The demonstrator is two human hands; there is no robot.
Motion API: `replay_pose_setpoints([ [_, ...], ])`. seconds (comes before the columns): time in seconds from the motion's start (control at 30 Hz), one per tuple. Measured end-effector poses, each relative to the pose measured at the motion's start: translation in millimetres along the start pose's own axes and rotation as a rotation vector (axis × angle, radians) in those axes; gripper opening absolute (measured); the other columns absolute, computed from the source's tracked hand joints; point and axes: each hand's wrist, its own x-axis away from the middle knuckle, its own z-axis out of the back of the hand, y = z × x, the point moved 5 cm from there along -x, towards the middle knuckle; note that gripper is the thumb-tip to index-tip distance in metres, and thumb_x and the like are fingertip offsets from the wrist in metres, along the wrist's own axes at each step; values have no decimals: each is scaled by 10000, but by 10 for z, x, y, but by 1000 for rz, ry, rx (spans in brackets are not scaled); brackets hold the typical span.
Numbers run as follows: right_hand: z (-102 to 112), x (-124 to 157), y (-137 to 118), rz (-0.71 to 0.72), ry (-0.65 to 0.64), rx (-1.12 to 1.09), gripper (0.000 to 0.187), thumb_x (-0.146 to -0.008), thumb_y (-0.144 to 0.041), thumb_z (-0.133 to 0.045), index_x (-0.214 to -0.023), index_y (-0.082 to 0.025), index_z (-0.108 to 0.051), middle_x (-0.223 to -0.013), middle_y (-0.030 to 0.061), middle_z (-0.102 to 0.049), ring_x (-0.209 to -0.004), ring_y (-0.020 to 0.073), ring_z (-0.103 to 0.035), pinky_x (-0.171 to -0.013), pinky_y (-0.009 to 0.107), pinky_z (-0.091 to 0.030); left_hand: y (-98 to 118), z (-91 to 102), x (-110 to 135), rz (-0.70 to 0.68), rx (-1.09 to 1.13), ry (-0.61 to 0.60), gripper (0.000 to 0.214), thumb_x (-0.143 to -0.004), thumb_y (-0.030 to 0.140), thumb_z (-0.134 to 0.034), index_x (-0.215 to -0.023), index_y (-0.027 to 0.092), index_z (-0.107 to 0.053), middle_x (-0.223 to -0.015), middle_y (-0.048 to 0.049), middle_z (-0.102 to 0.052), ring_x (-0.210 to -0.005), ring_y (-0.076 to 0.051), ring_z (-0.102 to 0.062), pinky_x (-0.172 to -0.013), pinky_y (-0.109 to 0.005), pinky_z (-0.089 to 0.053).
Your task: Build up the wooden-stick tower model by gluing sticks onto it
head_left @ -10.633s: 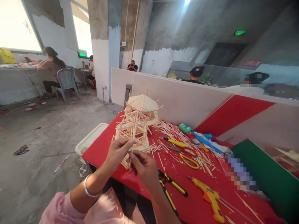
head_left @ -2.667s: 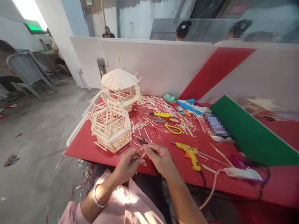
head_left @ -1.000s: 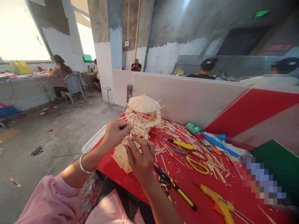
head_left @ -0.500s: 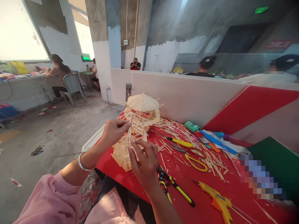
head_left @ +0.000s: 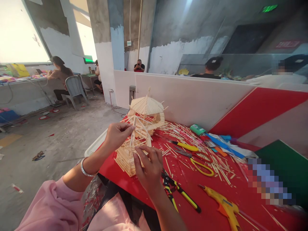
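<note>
A small pavilion model of thin wooden sticks (head_left: 125, 162) stands on the red tabletop, its roof frame made of bare slanting sticks. My left hand (head_left: 117, 134) pinches a wooden stick (head_left: 133, 136) near the top of that frame. Low on the same slanting stick, the thumb and forefinger of my right hand (head_left: 149, 163) are closed at its lower end, the other fingers curled loosely. The exact contact of the right fingertips is hard to see. Right behind is another stick model (head_left: 146, 106) with a covered, pointed roof.
Right of my hands lie black-and-yellow pliers (head_left: 180, 189), yellow-handled scissors (head_left: 202, 166), a yellow-handled cutter (head_left: 187, 146) and a yellow glue gun (head_left: 222, 203). Loose sticks (head_left: 221, 170) are scattered behind them. A white partition (head_left: 183, 99) borders the table; several people sit beyond.
</note>
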Motion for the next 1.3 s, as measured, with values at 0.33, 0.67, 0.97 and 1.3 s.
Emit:
replay_pose_setpoints([
  [0.33,102,51,-51,-33,-45,-14,232,-885,-151,-616,-1103,-213,-666,-981,71,-693,-914,177,-625,-800,345,-520,177,118,131,-17,-63,62,256,-761,355,-660,-632,142,-720,-548,14,-574,-510,-80,-447,-484,-194,-366],
  [0.67,1127,1034,754,-602,-390,505,244,-935,-301,-534,-1078,-243,-722,-998,46,-720,-946,141,-656,-876,260,-514,179,-124,1037,131,114,107,172,-703,312,-807,-823,197,-762,-635,17,-663,-506,-81,-520,-447,-170,-422],
  [0.97,2321,1777,1627,-1198,-528,875,394,-746,-257,-579,-1098,-117,-687,-1013,189,-709,-945,311,-667,-780,391,-493,25,-1069,1246,66,297,-357,174,-849,301,-658,-761,156,-697,-532,26,-551,-436,-63,-437,-431,-173,-376],
  [1.3,2231,1582,1669,-1314,-128,459,385,-625,-511,-617,-916,-259,-597,-857,101,-723,-774,324,-679,-632,419,-508,155,-297,1067,-50,236,-75,220,-874,303,-655,-711,159,-688,-668,-25,-607,-537,-82,-493,-522,-212,-422],
])
